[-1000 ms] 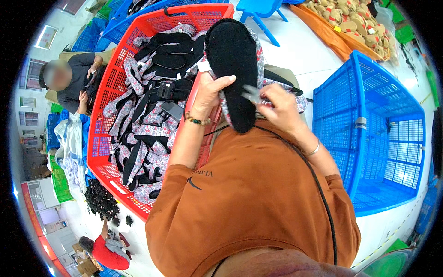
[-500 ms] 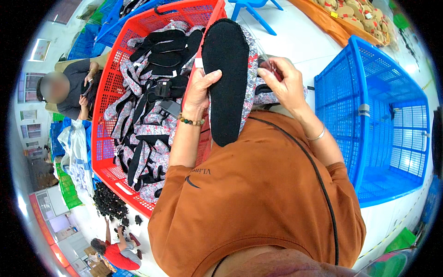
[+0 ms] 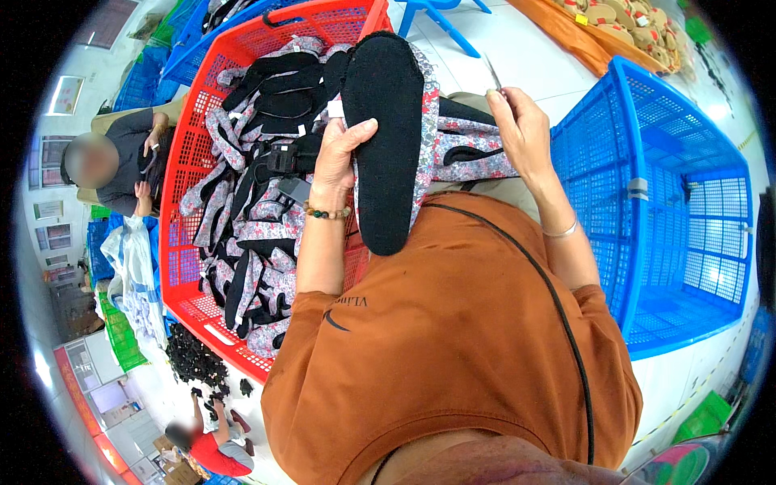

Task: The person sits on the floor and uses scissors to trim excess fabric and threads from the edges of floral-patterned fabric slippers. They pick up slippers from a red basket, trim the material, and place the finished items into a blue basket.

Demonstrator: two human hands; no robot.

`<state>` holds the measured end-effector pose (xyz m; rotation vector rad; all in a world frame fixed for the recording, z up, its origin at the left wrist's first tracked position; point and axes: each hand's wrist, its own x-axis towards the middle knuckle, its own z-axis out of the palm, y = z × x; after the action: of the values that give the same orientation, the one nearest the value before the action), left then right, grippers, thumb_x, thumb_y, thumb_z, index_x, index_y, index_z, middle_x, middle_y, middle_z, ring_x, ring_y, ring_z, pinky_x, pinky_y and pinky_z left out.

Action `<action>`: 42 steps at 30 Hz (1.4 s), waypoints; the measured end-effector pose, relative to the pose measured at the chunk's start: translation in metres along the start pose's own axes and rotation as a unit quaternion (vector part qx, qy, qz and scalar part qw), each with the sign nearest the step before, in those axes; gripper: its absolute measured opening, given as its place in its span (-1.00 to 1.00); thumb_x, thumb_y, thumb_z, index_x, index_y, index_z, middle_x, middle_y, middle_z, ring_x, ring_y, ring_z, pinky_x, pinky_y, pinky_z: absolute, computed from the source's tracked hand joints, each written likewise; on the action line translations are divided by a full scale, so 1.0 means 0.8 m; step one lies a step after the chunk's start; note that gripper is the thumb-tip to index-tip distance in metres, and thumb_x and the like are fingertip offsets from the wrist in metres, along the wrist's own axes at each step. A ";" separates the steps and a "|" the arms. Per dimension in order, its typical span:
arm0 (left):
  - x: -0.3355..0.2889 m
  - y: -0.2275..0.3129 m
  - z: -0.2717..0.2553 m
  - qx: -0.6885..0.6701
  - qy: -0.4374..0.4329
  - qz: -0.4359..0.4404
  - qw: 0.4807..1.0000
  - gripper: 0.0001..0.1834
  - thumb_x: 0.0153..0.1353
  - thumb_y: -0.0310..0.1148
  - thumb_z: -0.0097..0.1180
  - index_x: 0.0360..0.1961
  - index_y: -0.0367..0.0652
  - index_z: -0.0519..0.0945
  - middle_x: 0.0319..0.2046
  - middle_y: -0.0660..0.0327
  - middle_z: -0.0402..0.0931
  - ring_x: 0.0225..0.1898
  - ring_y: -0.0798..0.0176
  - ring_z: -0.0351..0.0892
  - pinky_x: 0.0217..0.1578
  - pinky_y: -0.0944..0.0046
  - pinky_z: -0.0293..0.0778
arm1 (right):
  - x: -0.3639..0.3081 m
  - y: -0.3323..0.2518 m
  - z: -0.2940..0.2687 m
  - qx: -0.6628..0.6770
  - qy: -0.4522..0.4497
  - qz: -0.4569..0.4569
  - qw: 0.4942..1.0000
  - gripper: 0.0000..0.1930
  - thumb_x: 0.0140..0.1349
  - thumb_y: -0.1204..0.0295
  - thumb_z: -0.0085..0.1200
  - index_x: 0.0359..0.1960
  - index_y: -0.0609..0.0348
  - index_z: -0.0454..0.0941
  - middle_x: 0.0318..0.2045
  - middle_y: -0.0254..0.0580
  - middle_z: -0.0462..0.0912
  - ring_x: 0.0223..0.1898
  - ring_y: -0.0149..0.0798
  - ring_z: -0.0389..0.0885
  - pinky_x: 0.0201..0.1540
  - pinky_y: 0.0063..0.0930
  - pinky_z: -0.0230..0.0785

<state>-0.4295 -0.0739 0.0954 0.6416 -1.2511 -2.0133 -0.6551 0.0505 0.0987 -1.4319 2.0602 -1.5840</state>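
My left hand is closed round the edge of a slipper, its thumb pressed on the black sole. The sole faces up, and grey floral fabric with red spots shows along its right side. A small white tag sticks out by my left fingers. To the right, my right hand is closed on a thin pointed metal tool; its handle is hidden in the fingers, and its exact kind is unclear. More floral slippers with black edging lie on my lap, behind the held one.
A red plastic crate at left is heaped with similar slippers. On the right stands a blue crate. A blue stool and tan slippers are at the far side. One person sits left; another is lower left.
My right hand has moved away from the slipper's edge, and the metal tool now points up, clear of it. The held slipper has shifted slightly left.
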 end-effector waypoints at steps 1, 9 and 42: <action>-0.001 0.002 0.001 0.013 -0.006 0.009 1.000 -0.58 0.03 -0.44 0.18 -0.08 -0.38 0.42 -0.25 0.10 0.55 -0.31 0.31 0.58 -0.26 0.33 0.52 | -0.004 0.000 0.000 -0.010 -0.008 -0.044 0.999 -0.72 0.23 0.29 -0.02 -0.33 0.32 0.50 -0.57 -0.12 0.50 -0.53 -0.35 0.44 -0.44 -0.50 0.28; -0.009 0.006 0.012 0.045 0.002 0.034 0.998 -0.56 0.02 -0.44 0.18 -0.06 -0.39 0.41 -0.22 0.09 0.54 -0.28 0.30 0.57 -0.23 0.33 0.50 | -0.023 -0.020 0.020 -0.080 -0.054 -0.114 0.989 -0.67 0.16 0.14 0.03 -0.49 0.20 0.46 -0.57 -0.12 0.49 -0.56 -0.07 0.49 -0.53 -0.28 0.31; -0.005 -0.020 0.014 -0.063 -0.034 0.017 0.997 -0.47 0.02 -0.45 0.16 0.04 -0.38 0.33 -0.15 0.10 0.50 -0.20 0.28 0.56 -0.16 0.32 0.50 | -0.012 0.006 0.036 0.120 0.006 0.027 0.992 -0.65 0.23 0.16 -0.03 -0.50 0.23 0.49 -0.64 -0.16 0.47 -0.63 -0.20 0.43 -0.55 -0.39 0.24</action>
<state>-0.4395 -0.0594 0.0855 0.4918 -1.1545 -2.0824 -0.6344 0.0387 0.0786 -1.2762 1.8231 -1.7513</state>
